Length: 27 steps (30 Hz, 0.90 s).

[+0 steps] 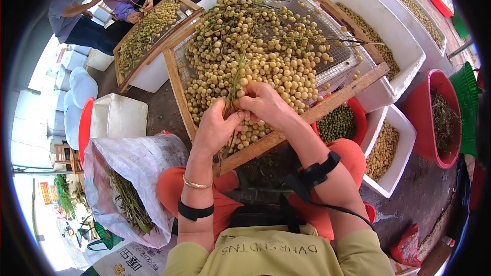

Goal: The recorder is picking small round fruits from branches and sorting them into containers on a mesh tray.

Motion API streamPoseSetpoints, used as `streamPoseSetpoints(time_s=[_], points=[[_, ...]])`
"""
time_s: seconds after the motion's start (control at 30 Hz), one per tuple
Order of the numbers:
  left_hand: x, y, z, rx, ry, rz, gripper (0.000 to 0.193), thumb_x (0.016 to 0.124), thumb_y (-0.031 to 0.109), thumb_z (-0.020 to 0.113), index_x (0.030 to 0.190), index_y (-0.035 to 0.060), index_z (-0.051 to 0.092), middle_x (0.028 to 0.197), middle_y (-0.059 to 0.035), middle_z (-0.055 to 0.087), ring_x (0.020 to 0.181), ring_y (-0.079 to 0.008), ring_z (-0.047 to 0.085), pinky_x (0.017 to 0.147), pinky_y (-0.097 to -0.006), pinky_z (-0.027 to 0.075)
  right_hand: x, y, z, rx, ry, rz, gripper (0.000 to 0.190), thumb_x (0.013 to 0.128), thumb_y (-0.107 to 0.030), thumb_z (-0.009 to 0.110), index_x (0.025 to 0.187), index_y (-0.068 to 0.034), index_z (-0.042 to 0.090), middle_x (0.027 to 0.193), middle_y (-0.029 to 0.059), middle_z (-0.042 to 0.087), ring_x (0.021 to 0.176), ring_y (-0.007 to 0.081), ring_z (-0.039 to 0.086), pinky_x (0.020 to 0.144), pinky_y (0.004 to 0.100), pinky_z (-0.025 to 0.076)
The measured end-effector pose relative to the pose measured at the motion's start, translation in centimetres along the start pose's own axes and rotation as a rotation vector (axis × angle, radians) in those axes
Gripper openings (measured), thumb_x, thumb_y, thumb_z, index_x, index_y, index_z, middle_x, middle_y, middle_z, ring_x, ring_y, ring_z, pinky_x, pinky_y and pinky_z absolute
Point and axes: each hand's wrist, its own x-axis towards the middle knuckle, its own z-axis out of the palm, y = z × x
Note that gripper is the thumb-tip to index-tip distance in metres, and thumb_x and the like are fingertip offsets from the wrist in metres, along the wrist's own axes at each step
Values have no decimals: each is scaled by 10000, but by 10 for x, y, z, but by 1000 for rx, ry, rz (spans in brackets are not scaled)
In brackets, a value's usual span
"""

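Note:
In front of me a wooden-framed wire-mesh screen (335, 101) bears a heap of small round yellow fruits, probably wampee (285, 71), many still on thin stalks. My left hand (216, 126) pinches a fruit stalk (238, 74) over the screen's near side. Close beside it, my right hand (264, 103) has its fingers curled at the same stalk, touching fruits near it. Both hands almost meet, and the fingertips are partly hidden. Loose fruits lie beneath them on the mesh.
To my left a woven sack (130, 153) holds bare stalks. On the right stand a red basin of green fruits (335, 124), white foam boxes of yellow fruits (389, 151) and a pink tub of stalks (425, 111). Two people sit beyond, by another screen (151, 61).

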Motion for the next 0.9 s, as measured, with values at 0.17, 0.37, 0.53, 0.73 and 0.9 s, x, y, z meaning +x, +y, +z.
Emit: streamPoseSetpoints(time_s=[0.17, 0.37, 0.53, 0.73, 0.9], points=[[10, -6, 14, 62, 243, -4, 206, 806, 18, 504, 1002, -37, 534, 759, -52, 576, 577, -90, 546, 480, -223, 453, 2, 8, 2, -106, 24, 6, 184, 826, -126, 596, 762, 44, 570, 577, 52, 540, 491, 105, 502, 412, 260, 383], [4, 9, 9, -274, 125, -52, 119, 848, 58, 523, 945, 11, 571, 758, -23, 580, 589, -25, 496, 402, -155, 355, 4, 10, -18, 139, -149, 123, 139, 858, -124, 578, 889, 12, 581, 730, 31, 574, 604, 77, 520, 508, 196, 407], [2, 9, 8, -196, 118, -11, 101, 868, 105, 534, 939, 33, 543, 701, -26, 583, 407, -2, 375, 340, -143, 254, 1, 5, -16, 163, -197, 104, 165, 848, -154, 607, 905, -3, 573, 749, 31, 566, 612, 73, 525, 487, 186, 391], [-4, 11, 4, -346, 2, -74, 149, 899, 164, 525, 962, 34, 560, 700, -7, 566, 505, -12, 487, 347, -133, 301, -5, -3, -11, 231, -152, 148, 192, 855, -207, 614, 871, -20, 574, 759, 19, 561, 539, 54, 499, 424, 164, 344], [-1, 10, 7, -386, -8, -65, 164, 909, 212, 527, 930, 51, 552, 572, 20, 497, 373, -17, 367, 314, -152, 251, -2, 2, -12, 205, -123, 130, 186, 858, -227, 593, 845, -41, 593, 688, 6, 550, 497, 56, 471, 390, 183, 318]])
